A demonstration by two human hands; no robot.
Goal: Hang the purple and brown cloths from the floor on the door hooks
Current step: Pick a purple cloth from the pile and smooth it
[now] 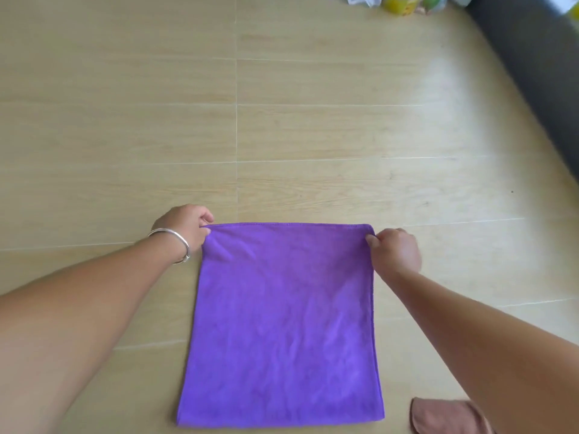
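Observation:
A square purple cloth [285, 324] lies spread flat on the light wooden floor [282, 120]. My left hand [185, 228], with a silver bangle on the wrist, pinches its far left corner. My right hand [396, 250] pinches its far right corner. A brown cloth [445, 416] lies on the floor at the bottom right, partly hidden under my right forearm. No door or hooks are in view.
A dark grey piece of furniture [539, 73] runs along the right side. Yellow-green containers [401, 3] and other small items sit at the far top edge. Bare floor stretches ahead and to the left.

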